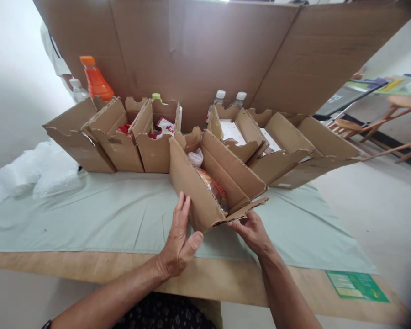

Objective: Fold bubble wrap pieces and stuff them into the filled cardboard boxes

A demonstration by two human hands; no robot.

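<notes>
An open-topped cardboard box [195,196] stands at an angle in front of the row, its near corner pointing toward me. Inside it lie a packaged food item in a clear and orange wrapper [210,183] and a roundish whitish item [196,157]. My left hand [181,240] rests flat against the box's left side, fingers straight and thumb apart. At the front right corner, my right hand [251,230] grips the box from below, its fingertips partly hidden by the cardboard.
Several similar boxes [123,153] line the back, holding packets and white cartons. Behind them stand an orange bottle [97,80], clear bottles [239,98] and a tall cardboard panel [205,59]. Bubble wrap [41,169] lies left on the green cloth [106,219]; a green card [358,285] lies right.
</notes>
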